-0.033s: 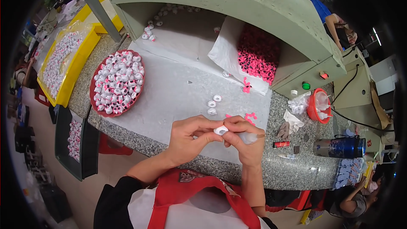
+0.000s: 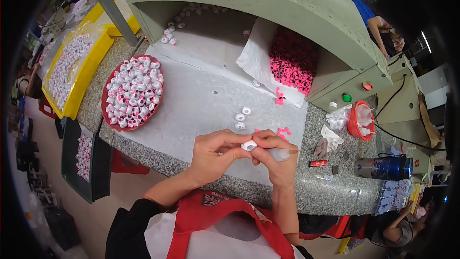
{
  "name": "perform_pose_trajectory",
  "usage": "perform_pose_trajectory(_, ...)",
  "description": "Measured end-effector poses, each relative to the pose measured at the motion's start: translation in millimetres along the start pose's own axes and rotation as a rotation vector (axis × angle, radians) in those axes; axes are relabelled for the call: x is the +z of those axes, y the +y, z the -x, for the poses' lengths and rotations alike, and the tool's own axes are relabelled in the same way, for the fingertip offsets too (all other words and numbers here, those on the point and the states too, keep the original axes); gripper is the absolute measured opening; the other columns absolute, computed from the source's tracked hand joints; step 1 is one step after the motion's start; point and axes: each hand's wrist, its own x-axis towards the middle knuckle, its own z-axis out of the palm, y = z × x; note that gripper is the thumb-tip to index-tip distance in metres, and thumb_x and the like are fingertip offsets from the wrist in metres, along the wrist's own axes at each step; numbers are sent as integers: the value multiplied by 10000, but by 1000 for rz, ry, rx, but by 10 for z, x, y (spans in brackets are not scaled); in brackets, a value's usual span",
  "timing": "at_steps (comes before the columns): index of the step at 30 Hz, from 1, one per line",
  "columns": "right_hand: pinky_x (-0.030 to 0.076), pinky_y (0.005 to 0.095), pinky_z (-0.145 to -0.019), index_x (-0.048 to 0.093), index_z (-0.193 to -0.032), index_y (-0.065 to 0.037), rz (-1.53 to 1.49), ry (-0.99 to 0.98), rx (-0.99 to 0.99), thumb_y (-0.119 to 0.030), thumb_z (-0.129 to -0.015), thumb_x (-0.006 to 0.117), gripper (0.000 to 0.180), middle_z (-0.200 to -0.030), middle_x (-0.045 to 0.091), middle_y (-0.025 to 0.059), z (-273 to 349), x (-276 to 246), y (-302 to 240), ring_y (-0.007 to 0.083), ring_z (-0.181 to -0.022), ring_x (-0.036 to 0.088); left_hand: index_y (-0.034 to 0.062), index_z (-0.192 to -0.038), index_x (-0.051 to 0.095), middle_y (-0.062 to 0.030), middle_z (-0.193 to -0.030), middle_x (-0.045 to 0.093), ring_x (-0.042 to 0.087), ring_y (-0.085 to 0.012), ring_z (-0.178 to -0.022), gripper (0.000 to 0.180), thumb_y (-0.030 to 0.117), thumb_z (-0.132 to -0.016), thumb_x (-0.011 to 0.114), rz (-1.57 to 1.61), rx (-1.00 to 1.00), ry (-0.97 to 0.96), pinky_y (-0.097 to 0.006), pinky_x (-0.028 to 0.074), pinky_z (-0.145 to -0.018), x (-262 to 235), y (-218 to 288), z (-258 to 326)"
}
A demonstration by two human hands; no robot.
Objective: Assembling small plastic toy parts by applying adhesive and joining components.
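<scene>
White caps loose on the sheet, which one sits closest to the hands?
The lowest of the three loose white caps, just above the left hand; the other two lie farther up the white sheet.

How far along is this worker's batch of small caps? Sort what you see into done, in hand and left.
Done: the red tray is heaped with white caps carrying pink parts. In hand: the left hand and right hand pinch one white cap together. Left: three loose white caps and the pile of pink pieces on the bench.
</scene>
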Motion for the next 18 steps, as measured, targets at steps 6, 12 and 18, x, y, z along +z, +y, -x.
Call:
perform_pose_trajectory(6, 456, 208, -489, 606, -776, 23, 182, 183, 5, 22, -731, 621, 47, -935, 595, 143, -247, 138, 521, 109, -573, 557, -25, -946, 607, -100, -814, 629, 614, -130, -721, 197, -27, -749, 611, -116, -170, 93, -224, 493, -631, -344, -313, -119)
perform_pose_trajectory(12, 443, 207, -480, 588, -817, 34, 221, 556, -74, -74, -768, 618, 122, -853, 605, 122, -351, -307, 280, 101, -545, 535, 96, -977, 610, -89, -803, 601, 589, -203, -642, 214, 91, -764, 601, -1452, 145, 681, -293, 465, -594, -1849, -101, -448)
perform_pose_trajectory(18, 439, 213, -501, 565, -872, 25, 281, 575, -4, -52, -763, 619, 143, -749, 556, 75, -168, -608, 199, 98, -560, 521, 96, -961, 616, -91, -947, 575, 558, -251, -866, 215, 108, -746, 610, -1706, 384, 745, -345, 447, -760, -1655, -189, -656)
